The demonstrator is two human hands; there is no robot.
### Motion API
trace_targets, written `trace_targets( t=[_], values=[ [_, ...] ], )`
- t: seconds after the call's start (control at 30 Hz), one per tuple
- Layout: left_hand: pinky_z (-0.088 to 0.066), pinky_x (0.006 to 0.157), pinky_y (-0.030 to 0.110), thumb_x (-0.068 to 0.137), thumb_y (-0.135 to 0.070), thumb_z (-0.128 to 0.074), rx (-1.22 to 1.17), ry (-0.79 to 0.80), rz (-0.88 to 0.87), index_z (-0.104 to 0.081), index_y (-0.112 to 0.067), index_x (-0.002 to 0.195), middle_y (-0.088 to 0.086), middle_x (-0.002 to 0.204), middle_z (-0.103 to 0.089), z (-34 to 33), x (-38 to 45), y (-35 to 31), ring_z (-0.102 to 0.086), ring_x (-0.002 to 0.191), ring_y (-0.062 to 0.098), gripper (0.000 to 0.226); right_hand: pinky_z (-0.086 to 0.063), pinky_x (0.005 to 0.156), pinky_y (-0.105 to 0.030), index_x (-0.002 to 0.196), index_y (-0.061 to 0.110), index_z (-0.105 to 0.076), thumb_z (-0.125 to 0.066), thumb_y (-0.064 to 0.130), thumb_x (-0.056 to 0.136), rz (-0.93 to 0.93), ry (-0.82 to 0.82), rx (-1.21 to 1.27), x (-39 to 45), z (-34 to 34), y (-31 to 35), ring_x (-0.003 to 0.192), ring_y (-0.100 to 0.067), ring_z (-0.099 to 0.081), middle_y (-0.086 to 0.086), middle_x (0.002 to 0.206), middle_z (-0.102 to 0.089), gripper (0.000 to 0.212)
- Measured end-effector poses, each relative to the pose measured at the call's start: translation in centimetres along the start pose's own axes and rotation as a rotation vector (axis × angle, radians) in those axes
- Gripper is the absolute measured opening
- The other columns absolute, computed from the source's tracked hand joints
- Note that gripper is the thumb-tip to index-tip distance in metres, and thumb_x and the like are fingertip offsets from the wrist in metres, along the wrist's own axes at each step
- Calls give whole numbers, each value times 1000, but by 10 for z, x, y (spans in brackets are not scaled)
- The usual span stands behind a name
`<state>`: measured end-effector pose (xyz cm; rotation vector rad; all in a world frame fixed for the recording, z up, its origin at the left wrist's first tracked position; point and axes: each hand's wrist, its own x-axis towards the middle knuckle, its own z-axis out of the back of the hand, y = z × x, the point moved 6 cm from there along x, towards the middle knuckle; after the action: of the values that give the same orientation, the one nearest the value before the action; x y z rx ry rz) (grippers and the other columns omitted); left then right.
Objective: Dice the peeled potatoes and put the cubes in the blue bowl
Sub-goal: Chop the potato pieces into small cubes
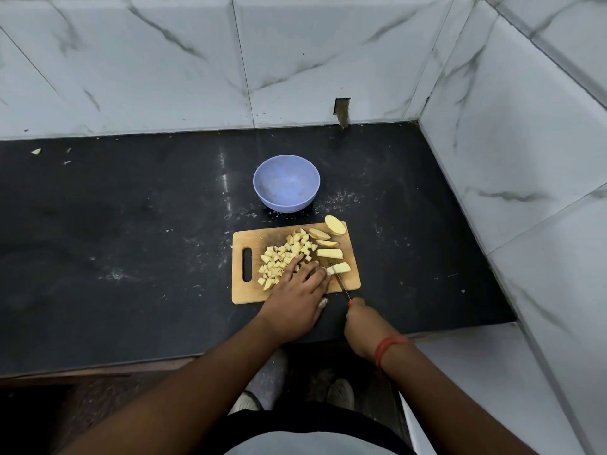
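A wooden cutting board [256, 295] lies on the black counter. A heap of potato cubes [284, 256] covers its middle. Uncut potato strips [329, 253] and a potato slice [335, 224] lie along its right side. My left hand [297, 297] lies flat on the board, fingertips pressing one end of a potato strip [341, 267]. My right hand [361, 318] grips a knife [341, 284] by its handle, and the thin blade crosses that strip beside my left fingertips. The blue bowl [286, 182] stands empty behind the board.
Marble-tiled walls close the counter [115, 241] at the back and on the right. Small scraps lie on the counter at the far left [36, 151]. White specks dot the surface around the bowl. The counter's front edge runs under my forearms.
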<state>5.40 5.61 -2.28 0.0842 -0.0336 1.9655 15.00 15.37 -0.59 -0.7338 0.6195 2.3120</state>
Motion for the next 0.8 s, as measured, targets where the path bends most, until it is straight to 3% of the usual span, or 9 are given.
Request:
trace_targets(
  t=[0.13, 0.3, 0.57, 0.8],
  values=[
    [-13, 124, 54, 103, -43, -29, -9, 8, 18, -46, -11, 148, 6, 147, -50, -1, 0, 0, -35, 144, 26, 58, -40, 70, -29, 115, 2, -41, -40, 3, 95, 38, 15, 19, -20, -15, -19, 101, -30, -64, -20, 111, -64, 19],
    [-16, 124, 51, 103, -43, -32, -28, -15, -3, -49, -9, 145, 9, 145, -53, 2, 1, 2, -38, 143, 24, 57, -44, 65, -28, 110, 7, -43, -36, 15, 102, 100, -91, 100, -20, -2, -11, 81, -20, -62, -13, 99, -64, 14],
    [-19, 123, 51, 102, -41, -36, -48, -41, -11, -55, -9, 140, 7, 141, -54, 4, 0, 3, -40, 141, 24, 53, -42, 69, -29, 116, 5, -42, -37, 11, 100, 54, -75, 60, -8, -5, -1, 97, -28, -65, -17, 109, -64, 17],
    [-19, 123, 51, 103, -39, -37, -55, -47, -20, -54, -9, 141, 6, 142, -54, 3, 0, 4, -40, 141, 24, 51, -45, 75, -31, 120, 6, -41, -38, 11, 99, 39, -43, 44, -3, -6, 1, 99, -27, -64, -16, 110, -63, 21]
  ],
)
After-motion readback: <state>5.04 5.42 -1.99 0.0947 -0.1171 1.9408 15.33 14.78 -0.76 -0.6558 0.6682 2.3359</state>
